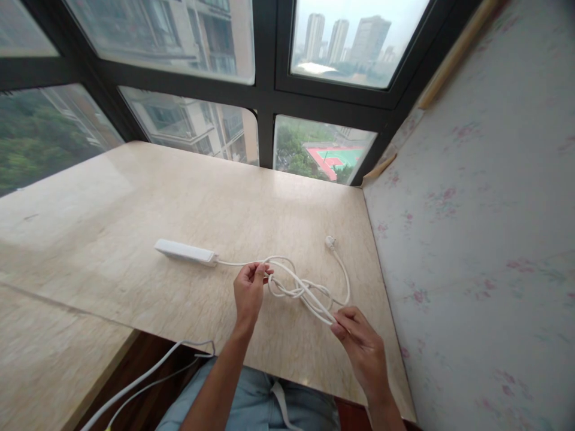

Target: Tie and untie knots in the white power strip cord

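Note:
A white power strip (185, 251) lies on the beige marble sill (135, 203). Its white cord (300, 290) runs right into loose coils and ends in a plug (330, 242) lying near the wall. My left hand (248, 291) is closed, pinching one end of the coiled cord just right of the strip. At the other end of the coils, my right hand (360, 342) is closed, pinching the loops between thumb and fingers. The coils stretch between the two hands, slightly above the sill.
Dark-framed windows (265, 90) border the sill at the back. A flowered wall (471, 239) closes the right side. Two thin white cables (148, 377) hang below the sill's front edge, beside my lap in light blue cloth (251, 401).

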Available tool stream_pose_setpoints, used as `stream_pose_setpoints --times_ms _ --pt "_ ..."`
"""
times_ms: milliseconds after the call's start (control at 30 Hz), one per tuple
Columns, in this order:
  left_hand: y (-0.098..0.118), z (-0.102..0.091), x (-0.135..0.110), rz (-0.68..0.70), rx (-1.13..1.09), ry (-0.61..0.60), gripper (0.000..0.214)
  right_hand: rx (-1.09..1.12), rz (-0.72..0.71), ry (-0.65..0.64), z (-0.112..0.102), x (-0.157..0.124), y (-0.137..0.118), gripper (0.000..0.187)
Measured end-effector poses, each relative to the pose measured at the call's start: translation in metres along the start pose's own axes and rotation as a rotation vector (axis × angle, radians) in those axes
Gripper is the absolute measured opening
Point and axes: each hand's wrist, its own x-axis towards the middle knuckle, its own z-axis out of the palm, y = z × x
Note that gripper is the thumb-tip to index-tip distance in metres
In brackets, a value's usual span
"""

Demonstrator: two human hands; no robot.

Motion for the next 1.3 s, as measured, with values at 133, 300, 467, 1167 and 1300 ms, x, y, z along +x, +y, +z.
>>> stream_pose_setpoints --times_ms 133,300,467,1167,1300 --pt "-0.004 0.001 0.000 -0.010 -0.021 -0.028 0.031 -0.016 0.087 -0.033 -0.016 -0.026 0.019 0.015" --pt "-0.008 0.004 -0.002 -0.007 -0.013 -0.037 0.031 -0.179 0.092 -0.209 -0.021 -0.022 -0.005 0.037" --pt "-0.009 0.001 -0.006 -0.016 -0.029 -0.043 0.031 -0.299 -0.119 -0.074 0.006 0.034 -0.054 0.034" --pt "0.008 -0.017 -0.009 0.414 0.712 0.037 0.022 -0.389 -0.022 -0.292 0.025 0.100 -0.073 0.028" --pt "0.009 -0.017 -0.009 0.427 0.722 0.038 0.024 -0.170 0.166 -0.030 0.009 0.079 -0.061 0.031"
